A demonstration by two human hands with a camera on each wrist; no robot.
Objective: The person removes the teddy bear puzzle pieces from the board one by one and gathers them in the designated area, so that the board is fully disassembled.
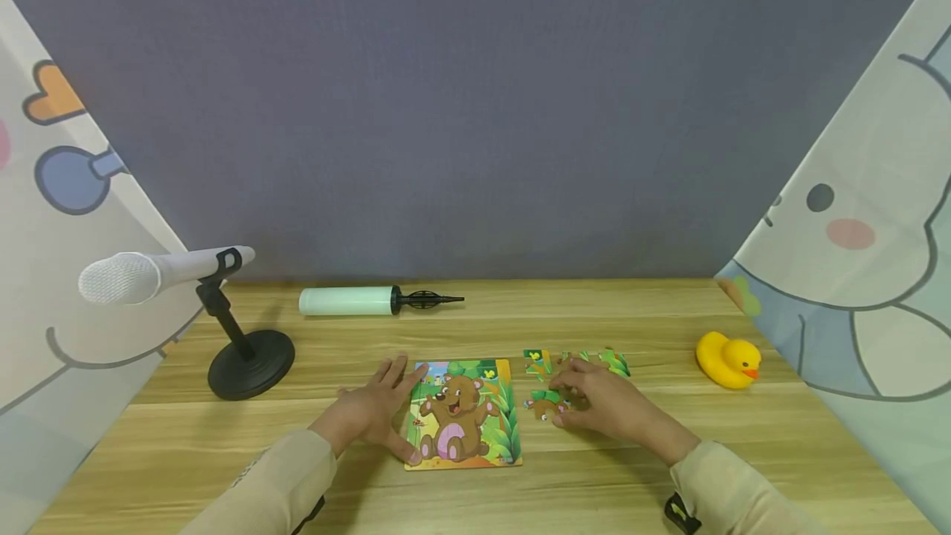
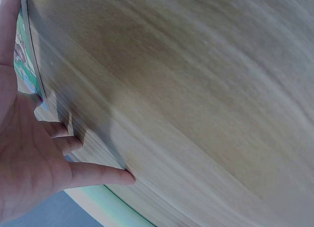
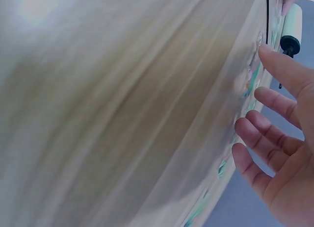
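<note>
A square board (image 1: 462,415) with a bear picture lies flat on the table in the head view. My left hand (image 1: 373,409) rests at its left side, fingers spread, with the thumb on the lower left corner and a fingertip by the upper left one. The left wrist view shows that hand's straight fingers (image 2: 100,174) beside the board's edge. My right hand (image 1: 600,403) is over several loose puzzle pieces right of the board. Its thumb touches or nearly touches a bear-head piece (image 1: 544,409). In the right wrist view the fingers (image 3: 274,102) look loosely bent and apart. Some pieces are partly hidden under the hand.
A white microphone (image 1: 130,277) on a black stand (image 1: 253,366) is at the left. Behind the board lies a pale green hand pump (image 1: 347,301) with a black nozzle. A yellow rubber duck (image 1: 726,360) sits at the right. Grey padding (image 1: 475,147) rises behind the table.
</note>
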